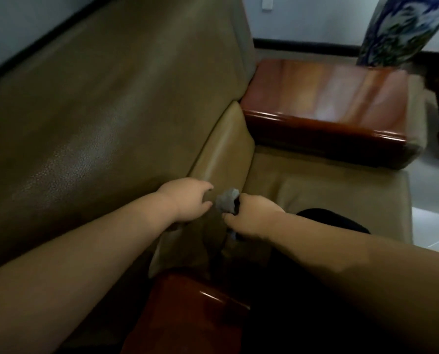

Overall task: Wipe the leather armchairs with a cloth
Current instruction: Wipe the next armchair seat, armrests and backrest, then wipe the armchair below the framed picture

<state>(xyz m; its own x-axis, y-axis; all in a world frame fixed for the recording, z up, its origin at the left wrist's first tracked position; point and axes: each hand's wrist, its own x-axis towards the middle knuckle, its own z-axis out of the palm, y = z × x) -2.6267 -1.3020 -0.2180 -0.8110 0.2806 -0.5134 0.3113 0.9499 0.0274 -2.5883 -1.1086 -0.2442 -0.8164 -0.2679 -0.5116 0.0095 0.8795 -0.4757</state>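
A tan leather armchair (90, 118) fills the view, its wide backrest running from upper right to lower left and its seat cushion (315, 185) at the right. My right hand (251, 215) grips a small grey cloth (227, 201) bunched at the crease between backrest and seat. My left hand (187, 200) rests with curled fingers on the lower edge of the backrest, a short gap from the cloth. Both forearms reach in from the bottom of the frame.
A glossy red-brown wooden armrest (325, 98) caps the far side of the chair, and a second one (187, 310) lies near me. A blue-and-white patterned vase (397, 29) stands at the upper right. Pale floor tiles (433, 226) show at the right edge.
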